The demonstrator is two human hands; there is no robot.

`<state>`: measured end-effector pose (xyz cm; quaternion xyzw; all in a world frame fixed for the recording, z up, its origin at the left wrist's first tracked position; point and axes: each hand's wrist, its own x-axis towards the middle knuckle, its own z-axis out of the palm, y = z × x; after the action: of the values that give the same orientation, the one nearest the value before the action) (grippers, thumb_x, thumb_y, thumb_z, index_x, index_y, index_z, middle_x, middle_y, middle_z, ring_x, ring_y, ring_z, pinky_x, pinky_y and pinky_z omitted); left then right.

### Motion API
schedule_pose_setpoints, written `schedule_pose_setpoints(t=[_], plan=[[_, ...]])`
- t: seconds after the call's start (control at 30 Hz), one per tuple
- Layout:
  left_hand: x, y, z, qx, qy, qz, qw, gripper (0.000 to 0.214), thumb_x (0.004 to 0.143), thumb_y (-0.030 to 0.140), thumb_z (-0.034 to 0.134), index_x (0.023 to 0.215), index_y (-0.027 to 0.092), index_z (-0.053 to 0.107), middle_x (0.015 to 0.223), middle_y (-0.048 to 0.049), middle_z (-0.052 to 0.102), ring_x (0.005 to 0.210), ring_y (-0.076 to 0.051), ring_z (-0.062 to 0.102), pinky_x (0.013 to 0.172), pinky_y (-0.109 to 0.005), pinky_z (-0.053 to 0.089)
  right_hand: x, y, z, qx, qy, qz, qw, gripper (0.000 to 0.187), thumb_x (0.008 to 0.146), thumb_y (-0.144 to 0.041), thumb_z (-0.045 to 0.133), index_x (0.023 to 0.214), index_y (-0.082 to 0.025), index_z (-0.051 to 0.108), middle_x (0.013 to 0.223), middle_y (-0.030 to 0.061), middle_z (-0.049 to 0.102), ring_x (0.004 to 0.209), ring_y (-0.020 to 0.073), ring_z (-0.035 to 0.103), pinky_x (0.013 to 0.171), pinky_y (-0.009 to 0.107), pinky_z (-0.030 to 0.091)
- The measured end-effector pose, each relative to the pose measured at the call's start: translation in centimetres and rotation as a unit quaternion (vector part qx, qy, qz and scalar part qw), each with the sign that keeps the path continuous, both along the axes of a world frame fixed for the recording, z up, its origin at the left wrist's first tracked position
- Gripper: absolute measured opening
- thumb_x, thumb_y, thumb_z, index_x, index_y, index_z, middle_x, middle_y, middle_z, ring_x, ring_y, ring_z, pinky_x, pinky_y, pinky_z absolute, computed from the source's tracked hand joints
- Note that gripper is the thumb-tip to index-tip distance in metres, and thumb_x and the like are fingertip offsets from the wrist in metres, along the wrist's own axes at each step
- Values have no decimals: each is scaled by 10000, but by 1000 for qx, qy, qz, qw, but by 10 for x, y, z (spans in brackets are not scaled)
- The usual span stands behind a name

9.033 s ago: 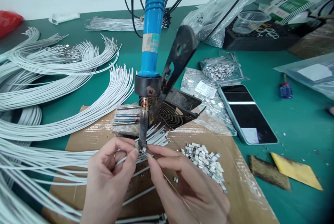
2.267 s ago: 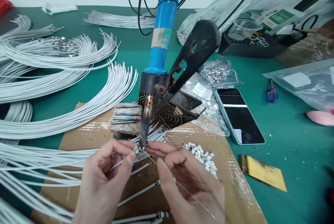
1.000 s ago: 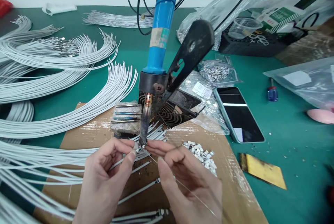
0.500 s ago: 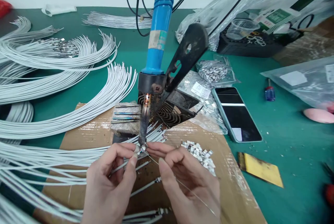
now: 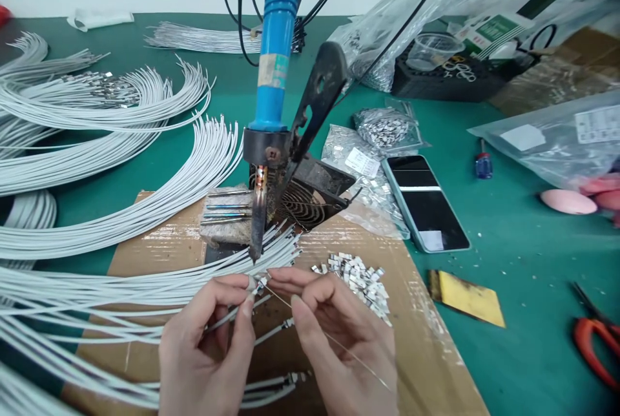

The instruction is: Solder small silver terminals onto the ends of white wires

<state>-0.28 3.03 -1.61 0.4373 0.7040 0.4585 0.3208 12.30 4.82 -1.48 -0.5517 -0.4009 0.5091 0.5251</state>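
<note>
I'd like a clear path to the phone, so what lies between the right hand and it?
In the head view, a pile of small white parts lies between the right hand and the phone, with a strip of cardboard past it.

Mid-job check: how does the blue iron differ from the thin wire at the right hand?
The blue iron is thick with a dark metal tip; the thin wire is slender and silvery. The iron points nearly straight down, while the wire lies slanted. A black clamp grips the iron; the right hand holds the wire. Both have one end near the left hand.
</note>
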Motion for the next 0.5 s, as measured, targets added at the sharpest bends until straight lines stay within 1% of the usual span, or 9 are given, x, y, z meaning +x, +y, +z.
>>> schedule_pose_setpoints(t=[0.13,0.27,0.37,0.43,0.47,0.5], plan=[[-2,-3,-2,-5,-14,-8,1000,171,901,282,678,752,225,736,928,-27,799,512,-102,597,514,-221,489,2,-2,-2,0,7,5,1000,211,921,-220,682,719,-244,625,1049,54,837,998,208,803,909,277,635],[-2,-5,-3,-12,-15,-9,1000,174,908,286,679,749,234,727,939,-14,790,482,-83,572,470,-208,452,1,-5,-3,0,13,0,1000,205,932,-238,689,733,-242,637,1050,71,837,995,230,800,898,313,641],[-2,-9,-4,-7,1,-16,1000,166,914,264,670,758,240,720,954,-31,793,611,-126,686,482,-202,466,1,-6,-2,0,7,-7,1000,236,947,-266,696,721,-237,635,1044,71,828,978,228,791,865,300,626],[-5,-15,-4,1,23,-48,999,167,916,241,661,760,248,719,933,-40,794,716,-161,743,462,-197,452,6,-4,-2,-2,-1,-36,999,213,970,-310,703,774,-243,654,977,46,811,894,199,773,799,273,617],[-7,-19,-4,8,36,-75,997,172,914,225,657,758,252,723,907,-38,793,734,-169,750,471,-199,459,10,-3,-3,1,-10,-58,998,197,986,-337,698,813,-249,665,906,23,791,817,176,750,749,253,606],[-9,-23,-5,18,46,-107,993,181,906,205,655,748,257,726,879,-33,789,733,-172,749,511,-208,488,17,-2,-4,8,-19,-82,996,196,1006,-368,683,846,-255,675,834,2,759,743,157,716,699,236,589]])
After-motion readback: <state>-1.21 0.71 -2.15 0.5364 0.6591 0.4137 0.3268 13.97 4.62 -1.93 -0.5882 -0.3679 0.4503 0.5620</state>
